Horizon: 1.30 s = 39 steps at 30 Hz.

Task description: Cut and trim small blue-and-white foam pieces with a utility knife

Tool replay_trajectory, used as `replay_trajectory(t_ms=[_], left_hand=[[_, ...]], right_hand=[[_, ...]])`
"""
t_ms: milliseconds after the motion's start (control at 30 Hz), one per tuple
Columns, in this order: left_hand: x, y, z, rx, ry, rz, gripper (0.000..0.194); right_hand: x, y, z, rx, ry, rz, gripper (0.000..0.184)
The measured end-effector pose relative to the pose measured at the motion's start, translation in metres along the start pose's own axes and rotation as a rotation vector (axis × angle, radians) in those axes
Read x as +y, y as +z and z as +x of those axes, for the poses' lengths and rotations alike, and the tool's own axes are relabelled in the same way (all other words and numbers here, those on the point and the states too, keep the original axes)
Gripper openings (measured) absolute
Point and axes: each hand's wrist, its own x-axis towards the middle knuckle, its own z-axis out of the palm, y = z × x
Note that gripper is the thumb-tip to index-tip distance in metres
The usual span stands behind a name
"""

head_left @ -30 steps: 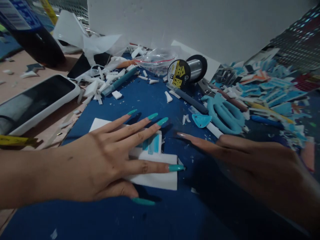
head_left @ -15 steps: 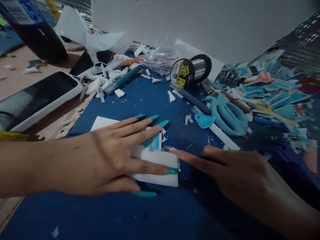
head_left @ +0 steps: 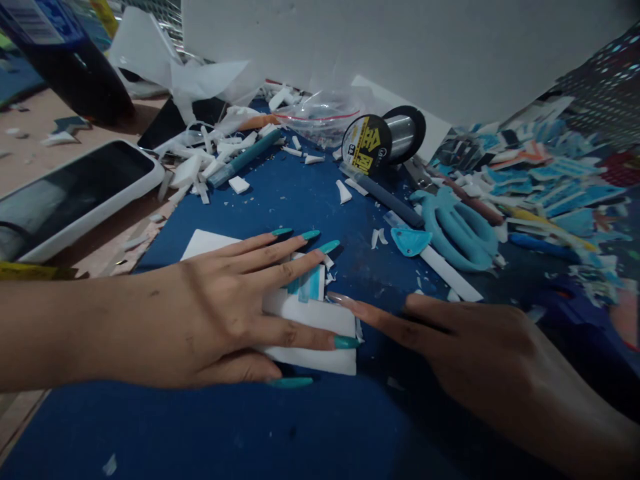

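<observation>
My left hand (head_left: pixel 235 300) lies palm down with its fingers spread, long teal nails pointing right. Beneath it are white foam pieces (head_left: pixel 313 360) and a small blue-and-white piece (head_left: pixel 314 283), partly hidden by the fingers. My right hand (head_left: pixel 465 340) comes in from the lower right. Its index finger is stretched out, the long nail tip close to the right edge of the blue-and-white piece; whether they touch is hard to tell. Behind that finger the others are folded, partly hidden, and no held object shows. White shavings (head_left: pixel 359 330) lie by the foam's right edge.
Across the blue mat (head_left: pixel 300 207) lie a wire spool (head_left: pixel 367 143), light-blue-handled scissors (head_left: pixel 460 230), a dark pen-like tool (head_left: pixel 385 197) and white scraps (head_left: pixel 239 185). A phone (head_left: pixel 85 193) and dark bottle (head_left: pixel 75 73) stand left. Blue-and-white pieces (head_left: pixel 545 180) are heaped right.
Both hands and the pieces under them stay practically in place. Only a very slight shift of the camera view shows.
</observation>
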Motion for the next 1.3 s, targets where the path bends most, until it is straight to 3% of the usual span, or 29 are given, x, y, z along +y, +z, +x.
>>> replay_trajectory(t_ms=[300,700,1300], left_hand=[[0.0010,0.0009,-0.0002,0.016,-0.012,-0.002,0.047],[-0.0053,-0.0007,0.0018,0.004,0.071,-0.031,0.051],[-0.0047,-0.0023,0.0028,-0.005,0.053,-0.040,0.049]], right_hand=[[-0.0006,-0.0027,0.0068,-0.014,0.004,-0.038,0.063],[0.0064,0.0006,0.0023,-0.097,0.012,0.014,0.065],[0.0052,0.0020,0.0025,-0.087,-0.002,0.016,0.068]])
